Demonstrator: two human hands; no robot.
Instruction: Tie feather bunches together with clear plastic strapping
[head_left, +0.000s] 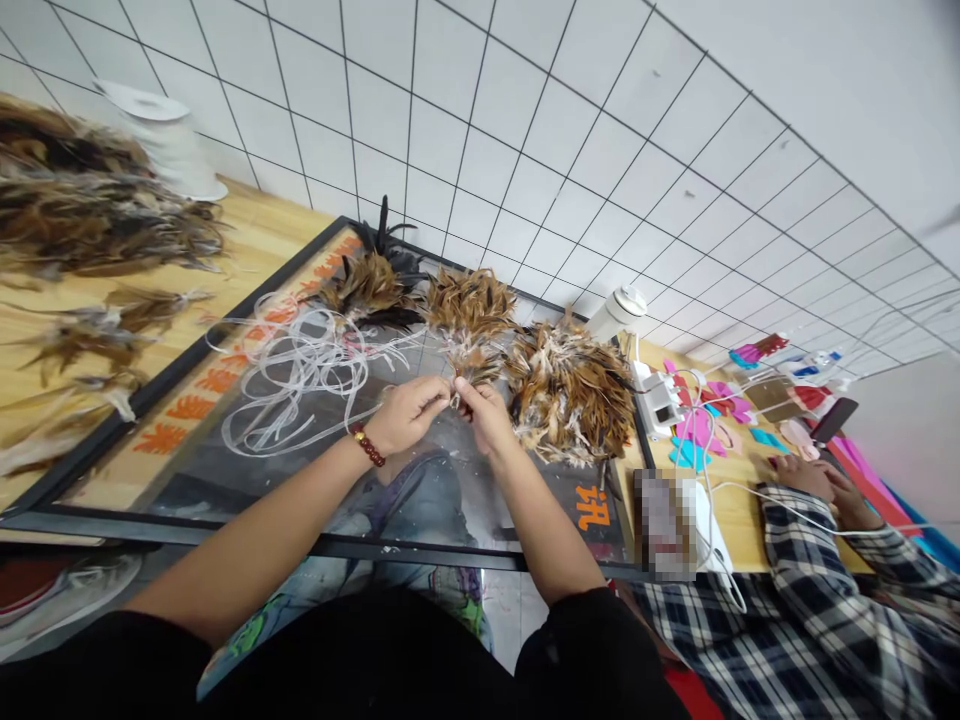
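Note:
My left hand and my right hand meet over a glass tabletop, fingers pinched together on the base of a small bunch of brown feathers. A red bead bracelet circles my left wrist. Just right of my right hand lies a big heap of brown and white feathers. A darker feather bunch lies behind my left hand. Loops of clear white cord spread on the glass to the left.
Long feather bundles and a white spool rest on the wooden bench at left. At right, another person in a plaid sleeve rests a hand by coloured paper pieces, a white glue gun and cables.

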